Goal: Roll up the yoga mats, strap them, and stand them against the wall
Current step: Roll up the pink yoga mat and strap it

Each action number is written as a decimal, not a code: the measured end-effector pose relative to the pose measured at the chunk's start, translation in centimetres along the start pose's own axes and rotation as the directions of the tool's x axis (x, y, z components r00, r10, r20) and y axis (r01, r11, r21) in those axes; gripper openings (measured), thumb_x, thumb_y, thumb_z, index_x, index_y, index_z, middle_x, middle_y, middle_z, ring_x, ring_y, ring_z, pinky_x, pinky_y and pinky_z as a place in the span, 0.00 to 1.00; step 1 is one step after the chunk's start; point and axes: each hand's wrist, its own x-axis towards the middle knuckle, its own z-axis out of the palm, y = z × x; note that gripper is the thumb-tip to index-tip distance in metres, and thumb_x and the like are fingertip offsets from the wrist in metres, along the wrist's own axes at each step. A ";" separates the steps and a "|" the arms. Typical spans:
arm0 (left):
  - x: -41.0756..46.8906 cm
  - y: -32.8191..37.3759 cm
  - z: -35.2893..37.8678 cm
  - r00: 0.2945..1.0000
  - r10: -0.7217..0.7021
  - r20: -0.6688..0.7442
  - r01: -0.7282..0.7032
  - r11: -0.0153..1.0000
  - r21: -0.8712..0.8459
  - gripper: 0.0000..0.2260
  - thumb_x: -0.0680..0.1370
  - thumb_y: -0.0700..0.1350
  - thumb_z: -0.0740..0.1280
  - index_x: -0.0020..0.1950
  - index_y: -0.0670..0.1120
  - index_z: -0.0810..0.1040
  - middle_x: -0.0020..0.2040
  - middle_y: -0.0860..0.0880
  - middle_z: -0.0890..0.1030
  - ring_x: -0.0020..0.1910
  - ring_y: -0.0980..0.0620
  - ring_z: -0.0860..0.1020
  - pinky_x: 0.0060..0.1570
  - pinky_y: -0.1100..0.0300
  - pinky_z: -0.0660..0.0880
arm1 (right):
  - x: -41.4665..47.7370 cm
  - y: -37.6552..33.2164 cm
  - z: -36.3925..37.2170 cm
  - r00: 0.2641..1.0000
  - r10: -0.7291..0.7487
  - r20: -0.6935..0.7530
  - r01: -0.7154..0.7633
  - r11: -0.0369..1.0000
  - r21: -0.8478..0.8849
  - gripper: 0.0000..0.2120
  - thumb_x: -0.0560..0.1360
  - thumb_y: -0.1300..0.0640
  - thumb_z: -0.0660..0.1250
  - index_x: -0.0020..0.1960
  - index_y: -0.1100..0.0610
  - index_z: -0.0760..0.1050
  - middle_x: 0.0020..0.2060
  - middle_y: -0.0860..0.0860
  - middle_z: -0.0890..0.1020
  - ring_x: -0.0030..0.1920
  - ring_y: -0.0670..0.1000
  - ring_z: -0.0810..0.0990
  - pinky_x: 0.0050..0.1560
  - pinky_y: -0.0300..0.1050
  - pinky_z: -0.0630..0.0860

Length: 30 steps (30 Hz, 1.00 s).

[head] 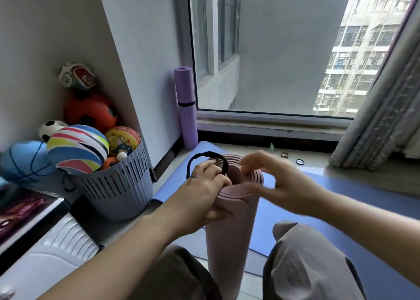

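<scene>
- The pink mat (229,243) stood rolled and upright on the floor between the person's knees (306,254), its spiral end facing up.
- The left grip (204,186) was closed at the mat's top left edge, its fingers curled round a black strap (204,155) and its thumb against the side of the roll.
- The strap arched as a loop over the left part of the mat's rim and was not around the roll.
- The right grip (279,186) hovered at the top right of the roll with its fingers loosely bent and nothing in them. It was blurred, so whether it touched the rim could not be told.
- A blue mat (341,197) lay flat on the floor under and behind the pink one.
- A purple mat (185,90) stood rolled in the corner where the wall (147,61) met the window (284,49), with a dark band (186,104) round its middle.
- A slatted basket (118,190) heaped with balls (91,111) stood just left of the blue mat, near the left forearm.
- A curtain (386,106) hung on the right, down to the floor.
- Two small rings (300,161) lay on the floor beyond the right grip.
</scene>
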 end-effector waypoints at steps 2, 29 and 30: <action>-0.2 0.0 0.2 0.998 0.046 -0.033 -0.046 0.999 -0.025 0.25 0.72 0.54 0.73 0.65 0.48 0.72 0.67 0.50 0.67 0.73 0.53 0.50 0.72 0.57 0.56 | 1.3 -0.4 -1.4 0.997 -0.077 0.017 0.079 0.991 -0.107 0.12 0.75 0.55 0.64 0.58 0.50 0.76 0.53 0.46 0.75 0.49 0.44 0.78 0.52 0.44 0.76; -0.4 -0.9 -2.1 0.976 0.209 -0.064 -0.191 0.957 0.217 0.27 0.63 0.52 0.73 0.62 0.54 0.72 0.63 0.48 0.67 0.66 0.45 0.62 0.63 0.48 0.65 | 2.1 -3.2 -1.0 0.881 -0.010 0.473 0.242 0.868 -0.433 0.35 0.65 0.48 0.73 0.68 0.50 0.65 0.57 0.45 0.71 0.52 0.37 0.59 0.56 0.29 0.57; -0.5 -0.9 -2.6 0.983 0.181 -0.033 -0.171 0.965 0.198 0.27 0.64 0.49 0.76 0.61 0.53 0.75 0.64 0.48 0.67 0.66 0.45 0.62 0.63 0.49 0.68 | 2.1 -3.2 -1.1 0.865 0.017 0.501 0.247 0.855 -0.456 0.35 0.66 0.48 0.72 0.70 0.50 0.63 0.58 0.44 0.70 0.55 0.39 0.59 0.62 0.31 0.55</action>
